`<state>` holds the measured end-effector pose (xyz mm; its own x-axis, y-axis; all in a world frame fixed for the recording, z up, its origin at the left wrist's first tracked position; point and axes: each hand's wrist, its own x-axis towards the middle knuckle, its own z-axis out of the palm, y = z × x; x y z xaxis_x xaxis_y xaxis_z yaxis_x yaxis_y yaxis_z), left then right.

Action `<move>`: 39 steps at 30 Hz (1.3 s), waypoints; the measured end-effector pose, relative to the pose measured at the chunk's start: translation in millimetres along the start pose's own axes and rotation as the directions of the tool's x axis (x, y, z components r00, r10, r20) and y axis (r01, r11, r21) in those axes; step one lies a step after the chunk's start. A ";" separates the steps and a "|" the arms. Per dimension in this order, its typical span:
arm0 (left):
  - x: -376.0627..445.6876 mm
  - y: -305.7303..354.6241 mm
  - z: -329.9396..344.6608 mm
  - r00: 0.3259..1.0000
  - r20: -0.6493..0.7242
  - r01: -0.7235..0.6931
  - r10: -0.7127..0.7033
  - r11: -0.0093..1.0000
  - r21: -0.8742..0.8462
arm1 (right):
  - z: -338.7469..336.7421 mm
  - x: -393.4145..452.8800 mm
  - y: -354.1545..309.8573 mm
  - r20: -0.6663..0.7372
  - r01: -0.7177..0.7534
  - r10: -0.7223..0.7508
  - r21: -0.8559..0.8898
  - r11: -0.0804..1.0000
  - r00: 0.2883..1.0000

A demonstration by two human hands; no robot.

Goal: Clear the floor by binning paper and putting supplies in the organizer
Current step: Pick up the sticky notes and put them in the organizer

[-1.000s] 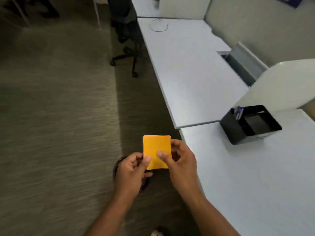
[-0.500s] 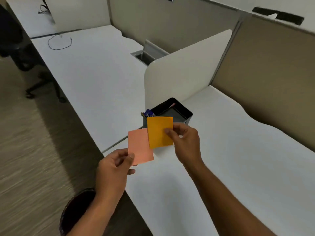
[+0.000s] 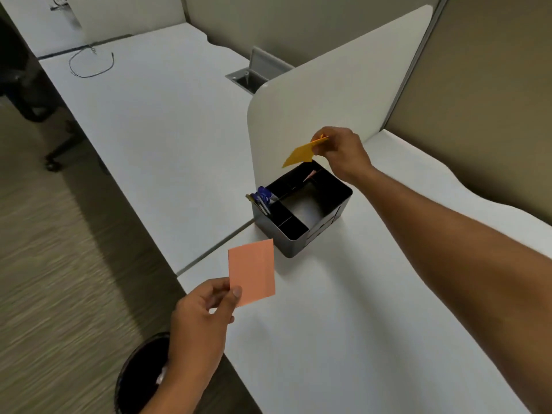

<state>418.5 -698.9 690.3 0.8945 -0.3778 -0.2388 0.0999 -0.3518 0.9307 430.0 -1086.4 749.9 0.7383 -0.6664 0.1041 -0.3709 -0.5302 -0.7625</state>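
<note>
Head view of a desk corner during tidying. The dark waste bin (image 3: pixel 140 375) on the carpet at near left is half hidden behind the person's left forearm and cut by the lower frame edge; its contents are too dark to read. The carpet (image 3: pixel 59 264) is smeared by motion blur. The right forearm runs out of frame at the right edge. Inside the black desk organizer (image 3: pixel 301 210), which stands on the white desk (image 3: pixel 328 339) just in front of the pale divider panel (image 3: pixel 328 85), most compartments lie in shadow; blue-capped pens (image 3: pixel 263 196) stand in its left compartment, and a pink sliver in the far compartment cannot be identified. The right hand (image 3: pixel 340 153), fingers curled, pinches an orange sticky note pad (image 3: pixel 301 153) by its far corner; the pad tilts edge-on just above the organizer's far side, not touching it. The left hand (image 3: pixel 203 312) pinches the near left corner of a pink sticky note pad (image 3: pixel 252 271) between thumb and fingers, holding it face-up above the desk's near edge, near the organizer. A loose cable (image 3: pixel 89 64) lies on the far desk.
</note>
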 end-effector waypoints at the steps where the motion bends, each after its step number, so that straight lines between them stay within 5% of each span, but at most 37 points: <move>1: 0.9 -3.1 -2.1 1.000 0.002 0.009 -0.009 1.000 0.009 | 2.1 4.5 2.8 0.057 0.004 -0.001 -0.040 0.999 0.998; 12: 8.3 -12.5 -3.6 0.999 0.050 -0.007 0.007 1.000 -0.007 | 3.1 19.0 20.1 0.348 0.183 -0.017 -0.450 0.874 0.937; 16: 9.9 -10.0 2.0 0.999 0.052 -0.005 0.005 1.000 -0.010 | 1.7 11.7 9.7 0.407 0.407 -0.223 -0.451 0.794 0.886; 19: 10.0 -8.6 6.1 0.998 0.056 -0.002 0.002 1.000 -0.003 | 7.8 7.4 5.2 0.517 0.523 -0.231 -0.540 0.659 0.824; 21: 8.4 -8.1 10.1 0.998 0.063 0.001 -0.001 1.000 -0.002 | 8.5 5.9 7.2 0.525 0.539 -0.217 -0.600 0.592 0.823; 23: 5.9 -6.3 13.8 0.997 0.073 -0.003 0.003 1.000 0.002 | 5.1 2.9 7.3 0.491 0.488 -0.192 -0.597 0.636 0.850; 26: 4.3 -0.4 19.1 0.997 0.069 -0.027 0.026 0.999 0.019 | -1.2 -11.0 1.8 0.296 0.346 -0.222 -0.484 0.804 0.929; 28: 7.2 6.2 22.2 0.997 0.055 -0.045 0.044 0.999 0.012 | 0.8 -35.2 -9.7 0.129 0.291 -0.267 -0.247 0.924 0.955; 30: 13.6 13.2 26.6 0.997 0.039 -0.061 0.061 0.998 -0.004 | 4.6 -64.6 -26.5 0.242 0.201 -0.223 0.113 0.973 0.944; 32: 21.2 20.2 33.2 0.996 0.036 -0.081 0.081 0.997 -0.021 | 7.9 -90.1 -38.6 0.509 0.059 -0.215 0.304 0.951 0.834; 35: 31.2 32.2 45.6 0.993 0.038 -0.111 0.112 0.994 -0.023 | 10.1 -106.5 -40.0 0.569 0.216 -0.296 0.205 0.955 0.767; 39: 42.0 42.6 58.5 0.986 0.066 -0.151 0.151 0.988 -0.016 | 1.7 -93.3 -33.5 0.328 0.233 -0.298 0.224 0.946 0.896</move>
<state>434.8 -779.8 703.7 0.8688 -0.4821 -0.1130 -0.0288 -0.2769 0.9605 374.5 -1005.5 764.6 0.9572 -0.2670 0.1114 -0.0528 -0.5397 -0.8402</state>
